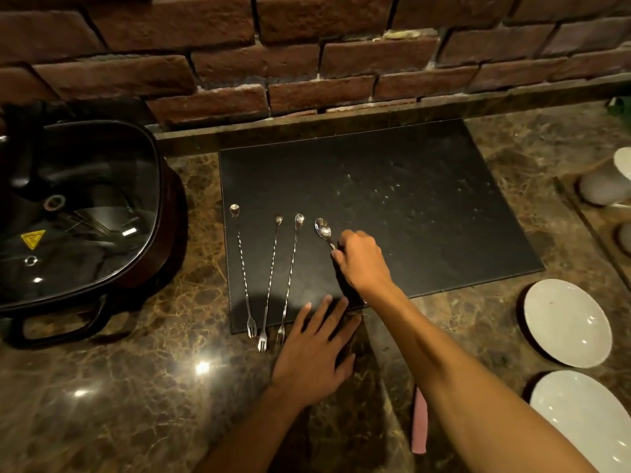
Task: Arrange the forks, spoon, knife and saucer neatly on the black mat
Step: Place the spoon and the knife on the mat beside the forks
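A brown marble counter (pixel 143 387), glossy and veined with lighter streaks, ran up to a rough red brick wall (pixel 239 39) at 12 o'clock. At its centre lay the black mat (pixel 409 199), a rectangular slab with a matte, slightly speckled face. On the mat's 9 o'clock side three long forks (pixel 269 285) lay near each other in a row, thin twisted metal stems with small round ends pointing toward the wall and tines overhanging the near edge. Just beside them at their 3 o'clock, the shiny spoon (pixel 323 228) rested its oval bowl on the mat, its handle pinched in the closed right hand (pixel 362 261). The left hand (pixel 316 353) lay flat and open at the mat's 6 o'clock edge, fingers spread, holding nothing. A dark pot with a glass lid (pixel 75 213) stood at 9 o'clock; two smooth white saucers (pixel 566 322) sat off the mat at 4 o'clock.
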